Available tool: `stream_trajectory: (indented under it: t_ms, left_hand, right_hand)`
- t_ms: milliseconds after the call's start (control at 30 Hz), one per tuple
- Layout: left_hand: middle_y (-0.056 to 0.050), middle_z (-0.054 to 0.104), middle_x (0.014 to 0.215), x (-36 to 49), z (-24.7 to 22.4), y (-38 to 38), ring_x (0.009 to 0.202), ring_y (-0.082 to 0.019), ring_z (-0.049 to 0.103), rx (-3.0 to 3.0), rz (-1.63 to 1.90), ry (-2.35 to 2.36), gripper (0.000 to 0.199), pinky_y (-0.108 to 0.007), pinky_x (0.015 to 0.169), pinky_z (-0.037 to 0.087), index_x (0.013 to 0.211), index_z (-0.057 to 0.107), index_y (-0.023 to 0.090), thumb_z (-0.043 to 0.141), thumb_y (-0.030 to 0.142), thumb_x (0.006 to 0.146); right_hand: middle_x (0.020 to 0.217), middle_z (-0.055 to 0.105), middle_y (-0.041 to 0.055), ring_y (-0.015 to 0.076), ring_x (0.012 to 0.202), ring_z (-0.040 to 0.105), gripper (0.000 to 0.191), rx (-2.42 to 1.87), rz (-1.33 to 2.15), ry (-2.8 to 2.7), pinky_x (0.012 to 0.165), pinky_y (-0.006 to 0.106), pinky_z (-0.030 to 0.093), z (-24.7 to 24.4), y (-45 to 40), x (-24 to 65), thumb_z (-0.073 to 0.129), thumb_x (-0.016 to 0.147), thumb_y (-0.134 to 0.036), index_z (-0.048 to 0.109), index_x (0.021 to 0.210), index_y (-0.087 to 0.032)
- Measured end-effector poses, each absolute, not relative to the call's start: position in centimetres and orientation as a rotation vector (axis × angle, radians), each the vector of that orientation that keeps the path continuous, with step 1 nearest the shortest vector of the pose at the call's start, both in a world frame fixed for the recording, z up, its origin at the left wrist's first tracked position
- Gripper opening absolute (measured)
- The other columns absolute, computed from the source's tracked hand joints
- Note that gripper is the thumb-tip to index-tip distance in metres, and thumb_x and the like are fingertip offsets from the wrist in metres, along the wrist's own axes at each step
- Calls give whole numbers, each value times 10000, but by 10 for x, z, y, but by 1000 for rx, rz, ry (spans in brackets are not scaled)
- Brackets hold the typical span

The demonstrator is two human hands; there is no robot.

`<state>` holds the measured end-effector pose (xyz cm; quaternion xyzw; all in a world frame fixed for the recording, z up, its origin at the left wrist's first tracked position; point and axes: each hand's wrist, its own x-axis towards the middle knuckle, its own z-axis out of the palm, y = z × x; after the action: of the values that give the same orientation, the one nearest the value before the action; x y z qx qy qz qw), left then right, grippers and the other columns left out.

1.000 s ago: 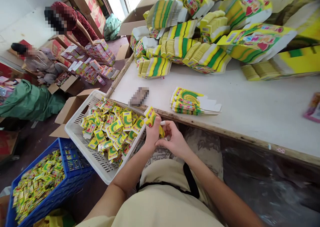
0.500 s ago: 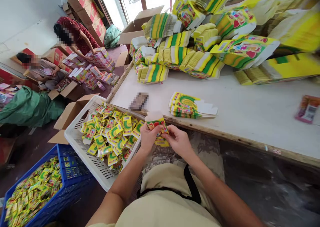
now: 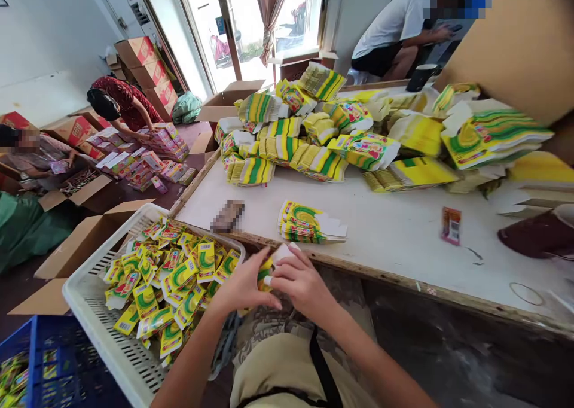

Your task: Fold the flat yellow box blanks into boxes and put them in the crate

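Note:
A small yellow-and-green cardboard box with a white flap is held between my hands just in front of the table edge, partly hidden by fingers. My left hand grips it from the left, thumb below and fingers curved behind. From the right, my right hand has its fingers closed over the box and its white end. Beyond them, a short stack of flat yellow cartons lies near the table's edge. To the left, a white plastic basket holds many small yellow boxes.
Bundles of flat cartons are heaped along the far side of the white table. A blurred-out object, a small packet and a dark red item lie on it. A blue crate stands lower left. Other people work or sit beyond.
The view has swung up and right, bringing a seated person and a large cardboard box into sight. My right hand has moved over the box's upper end; my left fingers have spread around its side.

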<state>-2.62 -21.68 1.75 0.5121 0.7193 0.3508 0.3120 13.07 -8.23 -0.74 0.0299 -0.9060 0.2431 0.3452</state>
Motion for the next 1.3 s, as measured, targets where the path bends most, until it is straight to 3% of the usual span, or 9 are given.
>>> stream_trajectory:
  t_ms: [67,167,333,467,667,833,933,1033,1300]
  left_hand:
    - [-96,643,1251,-19,12,-216,1112,-298,619,1320,845,1933,770,-413,938,501,1289,518,206,816,482,635]
    - [-46,680,1051,-7,6,-216,942,-240,646,1250,903,2102,539,-358,814,521,1204,506,193,721,354,737]
    - [-99,611,1234,10,-4,-215,1003,-231,646,1413,982,2070,765,-353,838,518,1379,298,217,657,170,705]
    - [-117,557,1272,16,-16,-213,1034,-229,637,1588,1144,2092,677,-345,821,521,1323,302,237,631,171,736]
    - [-53,594,1064,10,-18,-209,878,-200,640,1560,1097,2129,473,-321,733,516,1148,396,232,602,155,729]
    - [-65,578,1031,3,-35,-207,853,-208,647,1417,1128,2130,570,-341,729,537,1204,357,194,563,112,678]
    - [-87,550,1086,4,-43,-208,887,-207,641,1413,1199,2153,613,-350,750,550,1234,330,183,580,117,679]
    - [-110,544,1133,4,-42,-212,1017,-258,619,1445,1140,2277,583,-422,852,541,1206,390,175,587,109,661]
    - [-105,655,1156,-10,-23,-221,1059,-291,637,1418,930,2382,493,-456,898,525,1174,520,196,624,181,692]
  right_hand:
    - [1121,698,28,218,1236,525,180,14,708,-2301,1194,516,219,-9,-88,130,561,937,-213,677,1057,-281]
    - [1468,463,146,307,1406,359,492,-335,1007,-2069,1164,560,275,-19,-91,127,631,884,-323,507,1347,-211]
    - [1305,614,135,311,1195,584,576,-544,1935,-1733,1035,504,461,-34,-98,111,617,843,-522,547,1314,-198]
    - [1256,665,92,294,1135,631,606,-524,2284,-1531,1002,473,490,-37,-100,105,683,776,-601,590,1259,-247]
    - [1306,641,143,295,1202,606,684,-467,2115,-1633,1054,490,456,-42,-99,106,588,846,-625,504,1379,-204]
    - [1580,345,105,255,1419,391,624,-265,1572,-2203,1163,443,350,-36,-108,113,590,885,-204,408,1480,-251]
    - [1520,445,104,225,1356,482,528,-272,1402,-2295,1113,402,427,-34,-106,117,482,878,-67,559,1366,-254]
    - [1434,542,121,211,1291,551,464,-349,1314,-2252,1077,380,466,-34,-98,120,459,880,-43,633,1270,-225]
    - [1577,304,206,292,1299,542,454,-241,1070,-2638,1034,401,491,-27,-86,124,595,905,-159,534,1354,-177]
